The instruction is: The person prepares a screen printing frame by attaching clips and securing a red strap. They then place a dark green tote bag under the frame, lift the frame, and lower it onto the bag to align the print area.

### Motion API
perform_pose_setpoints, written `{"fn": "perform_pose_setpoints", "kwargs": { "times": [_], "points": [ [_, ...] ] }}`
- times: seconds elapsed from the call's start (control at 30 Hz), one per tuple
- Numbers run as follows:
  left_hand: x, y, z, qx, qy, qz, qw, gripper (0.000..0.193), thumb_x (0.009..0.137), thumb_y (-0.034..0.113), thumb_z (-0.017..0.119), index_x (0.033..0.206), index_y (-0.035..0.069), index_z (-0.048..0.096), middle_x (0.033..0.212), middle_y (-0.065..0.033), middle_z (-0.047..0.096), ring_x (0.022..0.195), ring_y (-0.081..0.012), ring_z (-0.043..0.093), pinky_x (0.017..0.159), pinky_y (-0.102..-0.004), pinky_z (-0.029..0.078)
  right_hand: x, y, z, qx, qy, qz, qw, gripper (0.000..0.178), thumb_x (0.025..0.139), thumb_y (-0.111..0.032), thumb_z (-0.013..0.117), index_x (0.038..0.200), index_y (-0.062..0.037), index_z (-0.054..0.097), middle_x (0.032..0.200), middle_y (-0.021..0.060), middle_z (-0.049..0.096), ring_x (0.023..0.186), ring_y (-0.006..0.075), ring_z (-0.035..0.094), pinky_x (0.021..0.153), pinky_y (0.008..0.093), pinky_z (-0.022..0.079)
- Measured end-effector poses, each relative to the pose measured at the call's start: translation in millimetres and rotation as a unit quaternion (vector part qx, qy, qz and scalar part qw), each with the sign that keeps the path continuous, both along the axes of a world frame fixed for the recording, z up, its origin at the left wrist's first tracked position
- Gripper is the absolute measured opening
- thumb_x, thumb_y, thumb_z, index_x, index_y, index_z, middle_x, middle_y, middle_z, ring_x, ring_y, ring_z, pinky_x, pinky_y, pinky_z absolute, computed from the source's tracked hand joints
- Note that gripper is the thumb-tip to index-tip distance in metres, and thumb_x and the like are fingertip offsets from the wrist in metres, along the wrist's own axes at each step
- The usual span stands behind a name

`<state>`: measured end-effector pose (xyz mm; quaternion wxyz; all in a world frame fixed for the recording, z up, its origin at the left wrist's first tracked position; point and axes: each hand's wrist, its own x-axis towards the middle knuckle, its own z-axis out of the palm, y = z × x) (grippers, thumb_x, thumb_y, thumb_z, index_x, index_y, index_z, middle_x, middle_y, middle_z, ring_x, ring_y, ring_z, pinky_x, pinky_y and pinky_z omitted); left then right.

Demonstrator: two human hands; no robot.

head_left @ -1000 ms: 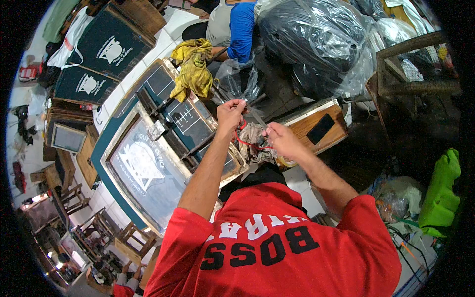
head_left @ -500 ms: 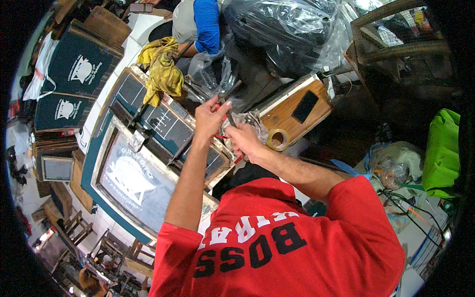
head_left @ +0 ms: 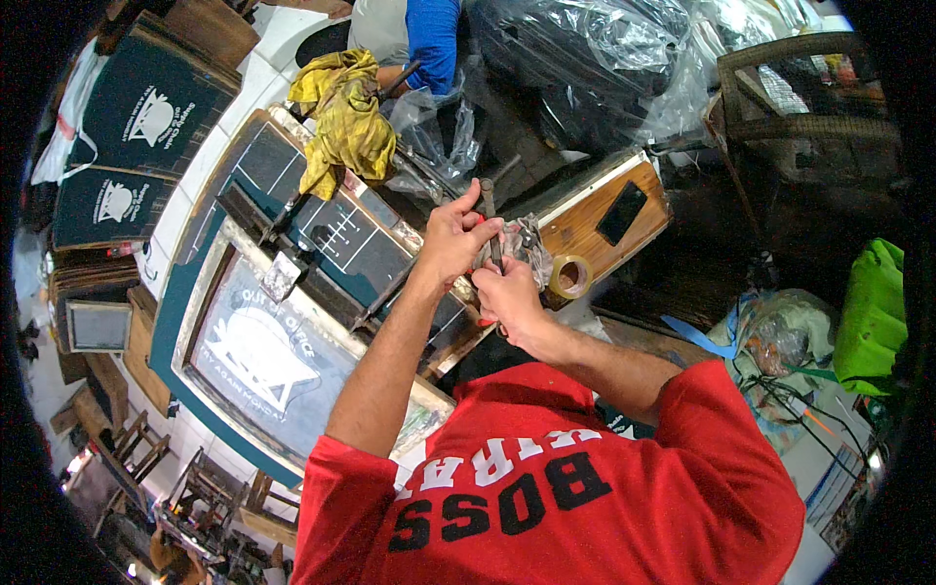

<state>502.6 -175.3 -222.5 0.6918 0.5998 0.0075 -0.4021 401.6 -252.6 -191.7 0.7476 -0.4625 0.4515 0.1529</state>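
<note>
Head view, looking straight down: a crowded worktop [head_left: 195, 322] fills the left half, laid with framed printing screens, the big screen [head_left: 263, 351] at 8 o'clock carrying a pale design on grey mesh. A yellow rag [head_left: 341, 117] lies crumpled at 11 o'clock. Dark printed bags [head_left: 146, 107] are stacked at 10 o'clock. Black plastic sacks [head_left: 575, 68] pile up at 12 o'clock, and a wooden board [head_left: 595, 219] with a roll of brown tape [head_left: 568, 276] sits just right of centre. A green bag [head_left: 873, 317] shows at 3 o'clock.

Both hands meet at centre. The left hand [head_left: 450, 239] has its grip closed round a thin dark tool [head_left: 487, 210], the handle poking up past the thumb. The right hand [head_left: 504, 297] is curled tight just below it, touching the left, pinching the tool's lower end and something red.

The tool's tip is hidden between the fingers; the crumpled clear plastic [head_left: 522, 244] behind them is hard to read. Another person's blue sleeve [head_left: 431, 39] is cut off at the top edge.
</note>
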Motion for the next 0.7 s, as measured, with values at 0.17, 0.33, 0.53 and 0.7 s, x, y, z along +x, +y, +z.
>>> {"fn": "perform_pose_setpoints", "kwargs": {
  "times": [0.17, 0.33, 0.53, 0.7],
  "points": [
    [-6.6, -1.6, -7.6, 0.035, -0.043, -0.019, 0.998, 0.069, 0.090, 0.000, 0.065, 0.151, -0.003, 0.031, 0.085, -0.0055, 0.069, 0.074, -0.0085, 0.061, 0.064, -0.0228, 0.048, 0.0, 1.8, -1.4, 0.010, 0.002, -0.008, 1.000, 0.022, 0.087, -0.007, 0.058, 0.075, -0.0144, 0.040, 0.056, -0.0059, 0.036, 0.041, 0.0060, 0.031, 0.038, 0.0263, 0.023],
    [-14.7, -8.8, -3.5, 0.037, -0.074, 0.017, 0.996, 0.054, 0.093, 0.005, 0.061, 0.140, -0.011, 0.042, 0.081, -0.0110, 0.074, 0.068, -0.0077, 0.063, 0.058, -0.0217, 0.048, 0.4, -9.7, 1.7, 0.120, 0.011, -0.034, 0.992, 0.021, 0.084, -0.009, 0.060, 0.073, -0.0123, 0.043, 0.058, -0.0048, 0.037, 0.043, 0.0082, 0.034, 0.038, 0.0277, 0.026],
    [-16.0, -13.5, 3.9, -0.059, 0.104, 0.084, 0.989, 0.020, 0.099, 0.008, 0.054, 0.113, -0.006, 0.059, 0.071, -0.0067, 0.065, 0.057, -0.0106, 0.057, 0.051, -0.0249, 0.048, 0.8, -9.8, 4.2, 0.111, 0.004, 0.034, 0.993, 0.026, 0.085, -0.013, 0.061, 0.069, -0.0158, 0.041, 0.057, -0.0066, 0.032, 0.044, 0.0074, 0.033, 0.040, 0.0270, 0.026],
    [-19.7, -16.1, 3.9, -0.017, 0.020, 0.061, 0.998, 0.014, 0.101, 0.009, 0.053, 0.098, -0.003, 0.060, 0.067, -0.0038, 0.059, 0.053, -0.0108, 0.055, 0.047, -0.0271, 0.046, -4.0, -4.0, -0.1, 0.095, 0.008, -0.040, 0.995, 0.022, 0.086, -0.016, 0.064, 0.077, -0.0136, 0.044, 0.057, -0.0054, 0.037, 0.040, 0.0072, 0.034, 0.036, 0.0265, 0.026]
  ]
}}
